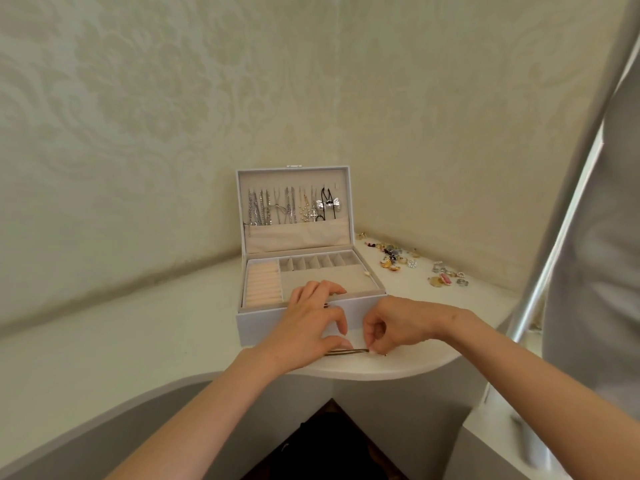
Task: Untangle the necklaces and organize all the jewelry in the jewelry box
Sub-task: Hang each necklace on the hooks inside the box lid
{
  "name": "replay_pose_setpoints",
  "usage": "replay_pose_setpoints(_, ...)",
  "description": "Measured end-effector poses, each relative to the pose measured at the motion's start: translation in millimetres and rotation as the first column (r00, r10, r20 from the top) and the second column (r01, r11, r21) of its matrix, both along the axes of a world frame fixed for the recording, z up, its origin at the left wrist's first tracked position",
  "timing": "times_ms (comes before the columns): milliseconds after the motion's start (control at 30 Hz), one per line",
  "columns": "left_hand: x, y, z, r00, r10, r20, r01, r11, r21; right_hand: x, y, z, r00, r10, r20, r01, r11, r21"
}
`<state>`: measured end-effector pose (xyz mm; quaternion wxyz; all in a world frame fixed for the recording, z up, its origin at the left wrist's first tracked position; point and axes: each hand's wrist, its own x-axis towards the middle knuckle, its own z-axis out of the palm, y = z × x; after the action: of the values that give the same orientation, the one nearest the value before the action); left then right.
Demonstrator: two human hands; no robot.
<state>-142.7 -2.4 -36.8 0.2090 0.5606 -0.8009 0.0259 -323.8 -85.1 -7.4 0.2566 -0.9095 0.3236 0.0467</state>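
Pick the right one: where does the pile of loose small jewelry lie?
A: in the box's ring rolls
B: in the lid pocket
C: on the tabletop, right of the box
C: the loose pieces lie scattered on the white tabletop, to the right of the open jewelry box.

Left hand [311,318] flat, spread; right hand [398,323] in pinch on chain [349,351].
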Motion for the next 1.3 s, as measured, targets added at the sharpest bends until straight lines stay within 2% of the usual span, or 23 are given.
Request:
replay_pose_setpoints(100, -6.1, -3.9, 8.1, 0.992, -0.083, -0.098, 0.080, 0.996, -0.027, -1.6, 0.4, 13.6, 0.995, -0.007, 0.100, 0.005, 1.000, 0.019)
replay_pose_setpoints(200, -15.0, -8.2, 18.1, 0.969, -0.023, -0.245, 0.062, 0.986, 0.152, -4.1, -3.5, 25.0, 0.986, -0.013, 0.164, 0.015, 1.000, -0.010)
replay_pose_setpoints(233, -17.1, -9.8, 21.0, 0.933, 0.014, -0.359, 0.071, 0.972, 0.225, -4.7, -5.9, 26.8, 0.979, -0.022, 0.202, 0.023, 1.000, -0.002)
replay_pose_setpoints(300, -19.9, -11.7, 27.5, 0.782, 0.082, -0.618, 0.183, 0.917, 0.354, -5.5, -9.9, 29.1, 0.954, -0.055, 0.293, 0.044, 0.998, 0.045)
replay_pose_setpoints(367, -19.0, -13.8, 35.6, 0.672, 0.144, -0.726, 0.286, 0.854, 0.435, -5.3, -13.8, 30.6, 0.928, -0.087, 0.364, 0.064, 0.995, 0.075)
replay_pose_setpoints(433, -17.1, -16.3, 44.2, 0.673, 0.176, -0.718, 0.309, 0.816, 0.489, -2.7, -17.3, 32.7, 0.895, -0.120, 0.429, 0.085, 0.991, 0.101)
replay_pose_setpoints(500, -14.4, -21.8, 50.9, 0.703, 0.188, -0.686, 0.281, 0.812, 0.511, 0.5, -21.8, 34.3, 0.848, -0.174, 0.501, 0.114, 0.982, 0.148)
replay_pose_setpoints(567, -10.2, -31.4, 56.5, 0.696, 0.220, -0.683, 0.244, 0.823, 0.513, 4.4, -28.8, 34.3, 0.800, -0.213, 0.561, 0.143, 0.976, 0.167)
replay_pose_setpoints(633, -5.0, -45.5, 61.5, 0.645, 0.267, -0.716, 0.215, 0.836, 0.505, 9.5, -35.7, 32.9, 0.758, -0.241, 0.606, 0.157, 0.969, 0.189)
replay_pose_setpoints(733, 3.4, -70.2, 69.3, 0.516, 0.336, -0.788, 0.167, 0.863, 0.478, 19.3, -46.6, 30.5, 0.676, -0.298, 0.675, 0.163, 0.953, 0.257)
replay_pose_setpoints(800, 9.3, -85.4, 73.3, 0.473, 0.356, -0.806, 0.129, 0.876, 0.464, 27.3, -55.0, 30.7, 0.618, -0.342, 0.708, 0.180, 0.938, 0.297)
replay_pose_setpoints(900, 17.2, -106.0, 78.4, 0.451, 0.351, -0.821, 0.100, 0.894, 0.437, 39.3, -69.7, 31.9, 0.553, -0.400, 0.731, 0.205, 0.916, 0.345)
replay_pose_setpoints(1067, 31.2, -137.6, 88.2, 0.288, 0.279, -0.916, 0.073, 0.947, 0.312, 56.3, -90.8, 29.1, 0.492, -0.483, 0.724, 0.217, 0.874, 0.435)
replay_pose_setpoints(1133, 37.8, -146.8, 86.6, 0.314, 0.277, -0.908, -0.023, 0.959, 0.284, 60.6, -97.3, 28.4, 0.505, -0.502, 0.702, 0.183, 0.857, 0.481)
replay_pose_setpoints(1200, 43.1, -154.4, 79.0, 0.401, 0.288, -0.870, -0.133, 0.957, 0.256, 65.8, -103.4, 27.5, 0.553, -0.514, 0.656, 0.168, 0.840, 0.517)
replay_pose_setpoints(1300, 48.4, -163.2, 61.7, 0.519, 0.256, -0.816, -0.185, 0.965, 0.185, 75.0, -110.2, 24.9, 0.591, -0.536, 0.603, 0.185, 0.817, 0.546)
